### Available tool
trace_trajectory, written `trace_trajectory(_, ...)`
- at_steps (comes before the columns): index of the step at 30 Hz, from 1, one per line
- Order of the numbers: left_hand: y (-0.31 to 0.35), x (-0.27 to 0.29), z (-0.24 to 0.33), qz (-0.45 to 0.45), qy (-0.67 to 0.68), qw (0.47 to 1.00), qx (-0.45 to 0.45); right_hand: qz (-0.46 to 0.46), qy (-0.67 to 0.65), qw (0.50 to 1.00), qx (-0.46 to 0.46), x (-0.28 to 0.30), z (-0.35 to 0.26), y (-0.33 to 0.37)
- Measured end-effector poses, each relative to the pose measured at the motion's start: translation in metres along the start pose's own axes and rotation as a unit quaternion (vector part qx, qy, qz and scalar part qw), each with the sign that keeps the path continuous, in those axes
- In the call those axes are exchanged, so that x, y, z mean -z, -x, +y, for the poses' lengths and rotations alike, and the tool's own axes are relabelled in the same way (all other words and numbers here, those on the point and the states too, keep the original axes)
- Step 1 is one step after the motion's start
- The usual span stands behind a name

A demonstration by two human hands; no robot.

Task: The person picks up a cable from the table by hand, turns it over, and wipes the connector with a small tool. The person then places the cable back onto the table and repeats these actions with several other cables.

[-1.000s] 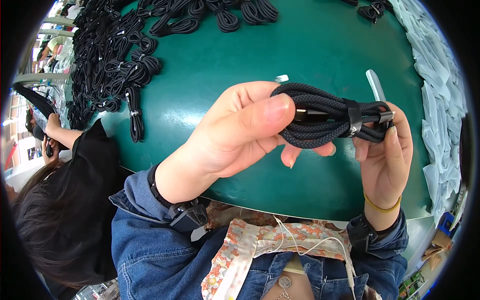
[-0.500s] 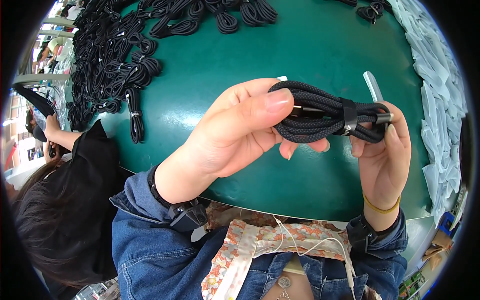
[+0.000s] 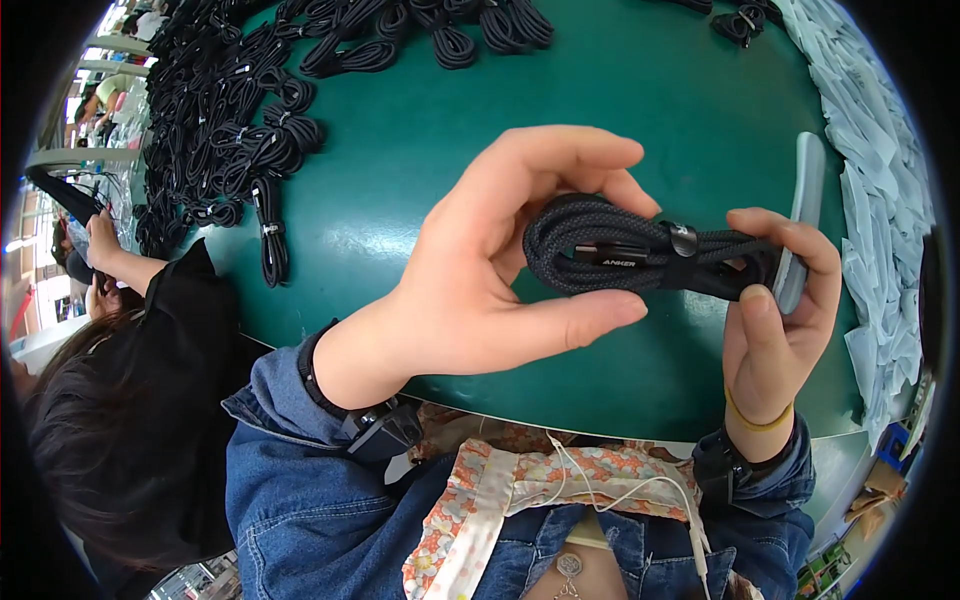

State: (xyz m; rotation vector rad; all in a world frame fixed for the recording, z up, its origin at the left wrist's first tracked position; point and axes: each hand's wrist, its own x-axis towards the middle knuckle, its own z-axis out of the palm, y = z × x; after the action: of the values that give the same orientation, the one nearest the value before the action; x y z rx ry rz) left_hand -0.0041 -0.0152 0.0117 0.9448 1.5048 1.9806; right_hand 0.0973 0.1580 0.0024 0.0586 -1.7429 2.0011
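A coiled black braided cable [image 3: 570, 270] hangs level over the table, wrapped by a black strap [image 3: 682, 238]. Its dark connector lies along the middle of the coil. My right hand [image 3: 785, 330] pinches the coil's right end between thumb and fingers. The same hand also has a flat grey-blue strip-like tool [image 3: 808, 180] sticking up from between its fingers; its exact kind I cannot make out. Around the coil's left end my left hand [image 3: 450, 270] is spread, thumb below and fingers above, not gripping it.
Many coiled black cables [image 3: 230, 120] are heaped at the far left, with one bundle [image 3: 270, 235] nearest. Thin pale-blue bags [image 3: 860, 150] line the right edge of the green table [image 3: 460, 110]. At the left, a person in black [image 3: 150, 400] sits close by.
My left hand has let go of the coil and opened. The coil has been turned, bringing another side of the connector into view. The grey-blue tool has swung right and shows more.
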Motion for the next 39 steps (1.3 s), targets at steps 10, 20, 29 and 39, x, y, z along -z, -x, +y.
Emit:
trace_trajectory(10,0.001,0.005,-0.002,0.008,-0.064,0.997,-0.047,0.017,-0.027,0.997,-0.071,-0.007,0.002,0.0)
trace_trajectory(20,-0.019,0.124,0.014,0.192,-0.626,0.754,-0.039,-0.335,0.16,0.926,-0.073,0.006,-0.003,-0.011)
trace_trajectory(29,0.008,0.169,0.01,0.206,-0.723,0.574,0.324,0.095,-0.033,0.988,-0.118,-0.009,-0.012,-0.015)
trace_trajectory(39,-0.016,0.122,0.021,0.128,-0.401,0.906,0.046,-0.047,0.065,0.993,-0.085,-0.003,-0.004,-0.002)
